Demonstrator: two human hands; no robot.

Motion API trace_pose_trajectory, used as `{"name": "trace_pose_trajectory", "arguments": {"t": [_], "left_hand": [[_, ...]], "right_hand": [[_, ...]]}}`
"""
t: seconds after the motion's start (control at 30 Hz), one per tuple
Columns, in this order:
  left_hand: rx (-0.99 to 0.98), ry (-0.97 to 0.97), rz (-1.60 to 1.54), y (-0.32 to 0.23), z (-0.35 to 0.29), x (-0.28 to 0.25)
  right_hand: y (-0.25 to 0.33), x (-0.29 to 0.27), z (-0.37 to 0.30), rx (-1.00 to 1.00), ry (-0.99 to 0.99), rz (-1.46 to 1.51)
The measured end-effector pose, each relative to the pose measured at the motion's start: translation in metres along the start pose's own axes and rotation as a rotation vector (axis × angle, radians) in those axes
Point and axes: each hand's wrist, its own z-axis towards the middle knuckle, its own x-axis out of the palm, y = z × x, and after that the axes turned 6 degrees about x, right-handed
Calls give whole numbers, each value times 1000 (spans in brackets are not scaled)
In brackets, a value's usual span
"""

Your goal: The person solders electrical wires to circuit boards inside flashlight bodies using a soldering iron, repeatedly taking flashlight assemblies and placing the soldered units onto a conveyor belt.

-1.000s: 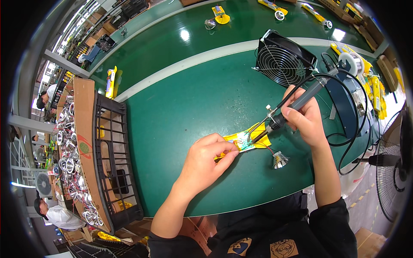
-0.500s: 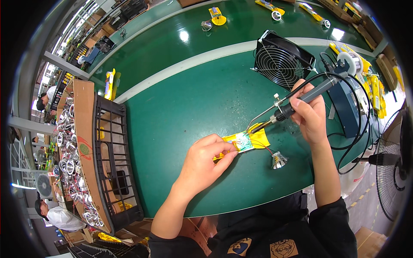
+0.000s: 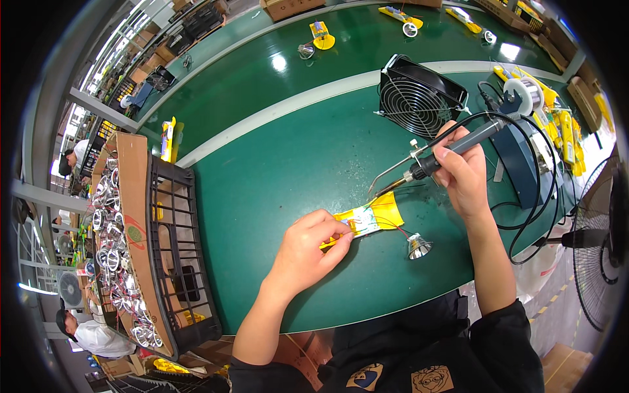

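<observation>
My right hand (image 3: pixel 464 171) grips a soldering iron (image 3: pixel 477 136) like a pen, its tip pointing down and left. A thin bent metal tube is clamped along the iron. The tip hangs just beyond the far edge of a small circuit board (image 3: pixel 364 221), which lies on a yellow plastic casing (image 3: pixel 388 211). My left hand (image 3: pixel 309 247) is closed at the left end of the board, thumb and fingertips pinched on it; exactly what lies between them is hidden. Thin red and black wires run from the board to a silver reflector lamp (image 3: pixel 419 246) on the right.
A black box fan (image 3: pixel 422 95) stands at the far side of the green table (image 3: pixel 262 177). The iron's blue station (image 3: pixel 517 164) and a solder spool (image 3: pixel 529 93) are right. Left stands a black crate (image 3: pixel 180 242) beside a carton of reflectors (image 3: pixel 134 229). More yellow lamp assemblies (image 3: pixel 321 36) lie beyond.
The soldering iron's tip has drawn slightly away from the board, toward the far side. My left hand keeps its pinch at the board's left end. The whole view has shifted a little.
</observation>
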Motion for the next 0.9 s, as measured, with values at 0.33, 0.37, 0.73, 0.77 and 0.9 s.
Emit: {"name": "trace_pose_trajectory", "arguments": {"t": [0.33, 0.37, 0.73, 0.77, 0.9], "left_hand": [[129, -69, 244, 4, 13, -13], [135, -76, 254, 7, 16, -15], [-54, -215, 509, 98, 68, -76], [-64, -301, 540, 119, 82, -85], [-352, -490, 766, 186, 126, -120]], "right_hand": [[-5, -5, 3, -213, -184, 172], [-4, -6, 3, -224, -177, 177], [1, -9, -3, -205, -382, 312], [1, -9, -4, -191, -381, 294], [8, -4, -9, -186, -329, 204]]}}
